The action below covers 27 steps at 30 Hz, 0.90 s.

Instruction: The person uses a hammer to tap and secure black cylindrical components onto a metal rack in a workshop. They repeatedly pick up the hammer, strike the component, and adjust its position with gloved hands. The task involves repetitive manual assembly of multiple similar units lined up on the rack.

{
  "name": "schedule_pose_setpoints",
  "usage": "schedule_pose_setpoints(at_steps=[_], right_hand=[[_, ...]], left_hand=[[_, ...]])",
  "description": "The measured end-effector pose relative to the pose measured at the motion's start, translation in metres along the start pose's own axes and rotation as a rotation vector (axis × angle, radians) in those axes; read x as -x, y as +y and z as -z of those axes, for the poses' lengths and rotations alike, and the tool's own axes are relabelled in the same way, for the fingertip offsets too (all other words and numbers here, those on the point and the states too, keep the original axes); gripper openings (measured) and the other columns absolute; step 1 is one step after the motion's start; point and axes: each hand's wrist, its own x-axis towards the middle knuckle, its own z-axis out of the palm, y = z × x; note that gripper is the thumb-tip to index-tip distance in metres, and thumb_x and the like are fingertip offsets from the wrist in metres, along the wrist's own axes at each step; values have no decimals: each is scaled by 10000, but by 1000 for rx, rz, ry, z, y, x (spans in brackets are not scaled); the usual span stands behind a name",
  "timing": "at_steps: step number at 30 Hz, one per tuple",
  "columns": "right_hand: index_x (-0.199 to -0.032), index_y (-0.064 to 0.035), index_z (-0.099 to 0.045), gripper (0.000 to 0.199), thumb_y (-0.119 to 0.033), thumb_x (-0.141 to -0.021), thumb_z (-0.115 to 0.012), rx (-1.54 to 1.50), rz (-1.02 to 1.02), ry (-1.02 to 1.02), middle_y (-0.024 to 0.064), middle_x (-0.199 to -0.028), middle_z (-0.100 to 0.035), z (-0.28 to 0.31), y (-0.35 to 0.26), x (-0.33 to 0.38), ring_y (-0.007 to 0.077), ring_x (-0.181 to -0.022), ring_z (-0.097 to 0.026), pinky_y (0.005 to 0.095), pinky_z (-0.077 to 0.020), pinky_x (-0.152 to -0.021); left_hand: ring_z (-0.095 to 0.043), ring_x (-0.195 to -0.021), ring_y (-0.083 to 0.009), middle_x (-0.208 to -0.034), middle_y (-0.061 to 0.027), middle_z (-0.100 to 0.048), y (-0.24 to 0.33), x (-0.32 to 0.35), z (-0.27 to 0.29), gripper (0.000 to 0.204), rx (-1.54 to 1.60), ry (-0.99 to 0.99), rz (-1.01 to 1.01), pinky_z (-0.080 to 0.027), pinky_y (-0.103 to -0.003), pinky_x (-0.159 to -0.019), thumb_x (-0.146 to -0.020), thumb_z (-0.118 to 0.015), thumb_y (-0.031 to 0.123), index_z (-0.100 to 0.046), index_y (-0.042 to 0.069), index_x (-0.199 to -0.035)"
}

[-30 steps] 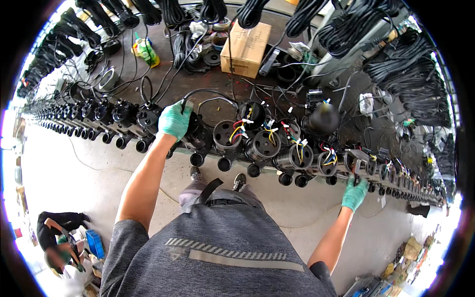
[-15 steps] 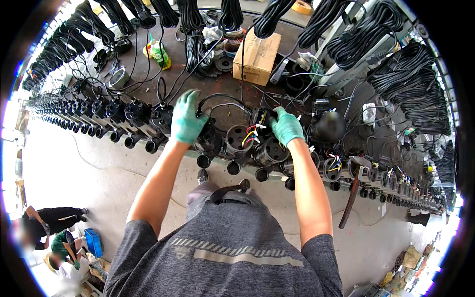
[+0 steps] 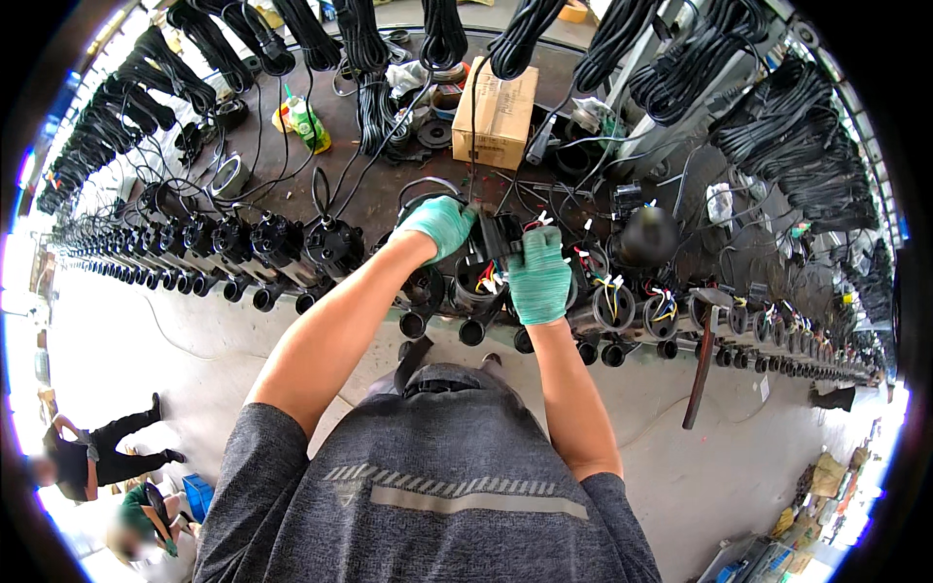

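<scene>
Both my hands wear green gloves and meet over the near edge of the bench. Between them is a black cap (image 3: pixel 498 236), tilted, with a cable by it. My right hand (image 3: pixel 539 279) is closed on its right side. From the left, my left hand (image 3: pixel 441 226) reaches it with bent fingers, its fingertips partly hidden against the cap. Just below sits an open black cylindrical housing (image 3: pixel 468 296) with red, yellow and white wires at its mouth. To the left, another black housing (image 3: pixel 333 248) has its cap on.
Similar housings line the bench edge both ways. A hammer (image 3: pixel 701 364) hangs over the edge at right. Coiled black cables (image 3: pixel 364 39) hang above. A cardboard box (image 3: pixel 494 112) and a green bottle (image 3: pixel 307 124) stand at the back. Two people (image 3: pixel 117 452) are at lower left.
My left hand has moved right, off the housings at left, to the black cap. My right hand has shifted slightly left and down with the cap, which is now raised and turned.
</scene>
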Motion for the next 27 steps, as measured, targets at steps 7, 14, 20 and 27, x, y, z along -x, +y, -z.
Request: schedule_pose_setpoints(at_steps=[7,14,20,27], right_hand=[[-1050,-66,-603,219,22,-873,-696,-361,-87,27,102,-1037,-620,1,-11,11,214,-874,-665,325,-555,-719],[-1301,79,-526,683,-309,-833,-838,-218,-181,-139,251,-1196,-637,20,-41,30,405,-1051,-657,419,-538,-934],[-1348,82,-481,681,-340,-894,-762,-85,-272,-220,318,-1381,-543,-25,-46,59,457,-1228,-586,475,-542,-983],[-1335,103,-500,484,-229,-997,-605,-118,-244,-278,352,-1534,-368,-31,-47,65,534,-1325,-477,512,-475,-1091]], left_hand=[[-661,-1105,-296,-1223,-76,-706,-69,-70,-25,313,-76,-227,-142,-533,-386,-947,-1085,-437,244,-684,120,-1233],[-678,-886,-194,-1049,-38,-722,-32,-38,-9,217,842,-218,250,-575,-377,-692,-1030,-627,217,-702,101,-1197],[-644,-903,-207,-1069,-48,-720,-13,-17,2,237,900,-145,316,-510,-390,-806,-999,-628,250,-731,105,-1156],[-625,-941,-232,-1108,-79,-720,-25,-23,-32,325,576,-9,98,-495,-398,-896,-1015,-555,289,-720,63,-1180]])
